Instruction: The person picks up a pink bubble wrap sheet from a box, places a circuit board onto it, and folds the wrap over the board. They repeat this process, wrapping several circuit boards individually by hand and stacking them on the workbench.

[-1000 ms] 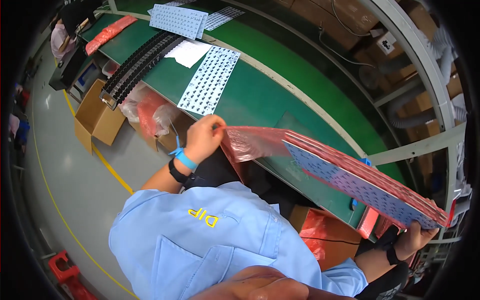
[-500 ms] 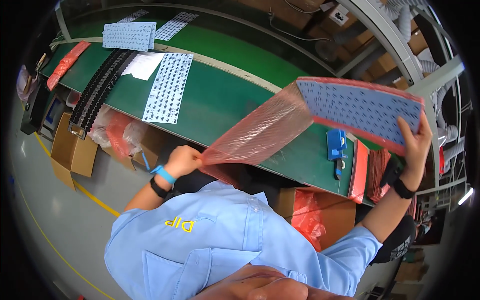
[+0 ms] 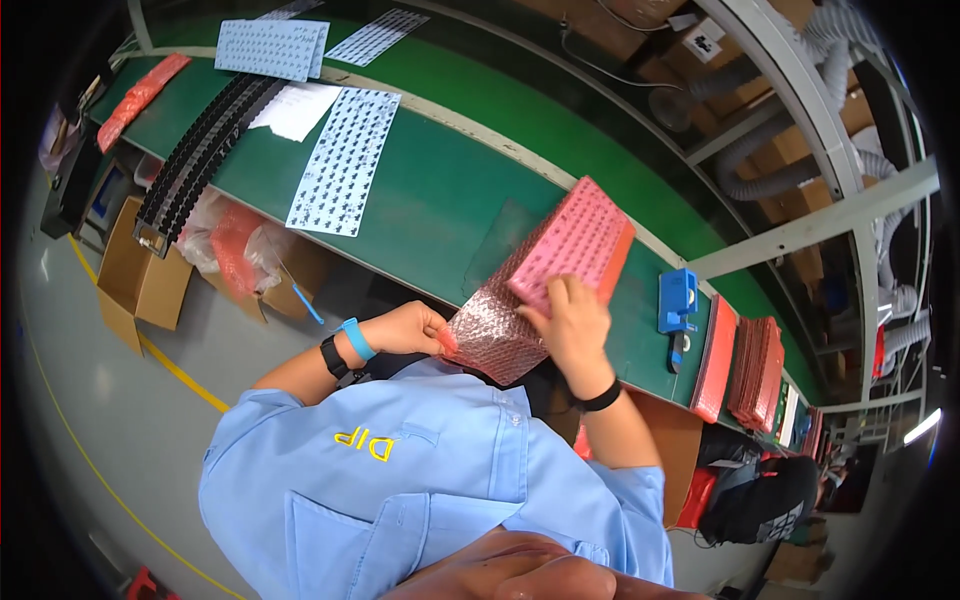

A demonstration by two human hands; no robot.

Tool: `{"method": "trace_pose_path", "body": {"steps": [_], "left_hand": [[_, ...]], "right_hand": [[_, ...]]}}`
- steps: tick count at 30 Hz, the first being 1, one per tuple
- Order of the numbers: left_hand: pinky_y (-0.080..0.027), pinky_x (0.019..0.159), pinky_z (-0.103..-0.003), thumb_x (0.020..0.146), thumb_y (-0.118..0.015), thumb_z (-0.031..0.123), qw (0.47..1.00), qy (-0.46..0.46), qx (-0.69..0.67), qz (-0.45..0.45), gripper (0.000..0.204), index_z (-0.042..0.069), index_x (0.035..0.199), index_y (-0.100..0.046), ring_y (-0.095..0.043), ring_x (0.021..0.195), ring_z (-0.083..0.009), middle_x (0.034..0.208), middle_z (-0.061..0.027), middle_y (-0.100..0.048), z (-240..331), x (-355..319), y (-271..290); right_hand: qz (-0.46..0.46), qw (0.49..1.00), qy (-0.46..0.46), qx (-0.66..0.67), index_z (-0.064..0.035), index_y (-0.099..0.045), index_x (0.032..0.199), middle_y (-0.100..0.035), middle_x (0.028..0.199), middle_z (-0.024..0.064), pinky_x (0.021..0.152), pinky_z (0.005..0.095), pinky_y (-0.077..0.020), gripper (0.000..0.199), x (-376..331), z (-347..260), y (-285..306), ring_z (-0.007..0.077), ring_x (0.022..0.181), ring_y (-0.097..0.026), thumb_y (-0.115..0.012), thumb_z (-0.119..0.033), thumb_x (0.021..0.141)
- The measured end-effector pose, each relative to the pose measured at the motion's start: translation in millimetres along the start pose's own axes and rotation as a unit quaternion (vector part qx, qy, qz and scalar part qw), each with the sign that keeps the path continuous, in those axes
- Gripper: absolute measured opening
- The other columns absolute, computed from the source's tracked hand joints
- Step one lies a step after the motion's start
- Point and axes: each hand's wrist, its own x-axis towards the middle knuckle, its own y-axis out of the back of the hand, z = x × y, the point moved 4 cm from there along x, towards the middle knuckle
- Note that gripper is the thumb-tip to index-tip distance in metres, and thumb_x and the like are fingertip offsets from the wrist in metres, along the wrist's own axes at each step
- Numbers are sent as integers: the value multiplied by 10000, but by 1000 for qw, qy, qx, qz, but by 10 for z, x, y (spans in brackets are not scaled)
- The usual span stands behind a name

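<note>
My left hand [image 3: 415,329] pinches a corner of a sheet of translucent red bubble wrap [image 3: 500,335], low over the bench's near edge. My right hand [image 3: 574,330] grips a flat panel [image 3: 582,235] with rows of small dark marks, which shows pink through a layer of the wrap. The panel is tilted over the green bench. Between the two hands the loose part of the wrap hangs slack and creased. To the left, an unwrapped white panel [image 3: 343,165] with black marks lies on the bench.
A blue tape dispenser [image 3: 678,300] stands right of the panel, near flat red packs [image 3: 757,370]. Black slotted racks [image 3: 205,150], a white paper [image 3: 296,110] and more panels [image 3: 268,50] are at left. Cardboard boxes [image 3: 145,275] stand below the bench. A metal frame [image 3: 815,215] rises at right.
My right hand has come left and inward with the panel, which now shows through red wrap instead of bare. The stretched wrap has gone slack. My left hand has shifted slightly right.
</note>
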Motion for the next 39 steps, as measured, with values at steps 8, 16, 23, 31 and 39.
{"method": "trace_pose_path", "body": {"steps": [8,16,23,31,39], "left_hand": [[-531,830,-251,837,-622,-55,997,33,-67,19,214,-55,1042,-682,-665,894,-112,971,-84,-718,-155,-145,11],[-530,837,-252,839,-629,-52,998,52,-40,-5,207,-58,1040,-680,-664,906,-115,969,-88,-717,-65,-125,17],[-533,833,-254,841,-632,-50,998,50,-34,-15,216,-57,1052,-677,-665,904,-116,980,-95,-716,-123,-87,18],[-534,827,-253,842,-632,-53,998,49,-41,-4,214,-63,1051,-673,-662,901,-112,977,-90,-715,-163,-103,22],[-536,807,-245,847,-649,-37,996,66,-45,-30,207,-63,1051,-674,-663,881,-105,959,-85,-718,-156,-117,-3]], "right_hand": [[1,995,3,96,-102,-649,1009,-617,1153,76,745,383,-531,374,99,8,-152,260,1004,-592,-776,-256,693],[-47,992,23,118,-103,-610,1185,-566,1285,111,866,423,-511,571,-47,78,-456,324,1110,-559,-774,-191,644],[-143,981,122,46,-160,-582,1245,-522,1353,107,806,424,-550,592,396,-49,-280,349,1193,-508,-732,-195,673],[-247,957,136,72,-159,-602,1215,-534,1343,104,788,437,-578,524,390,-40,-366,360,1204,-505,-698,-195,701],[-199,971,129,42,-121,-609,1198,-561,1314,93,776,414,-584,465,352,-112,-491,352,1174,-532,-671,-192,744]]}}
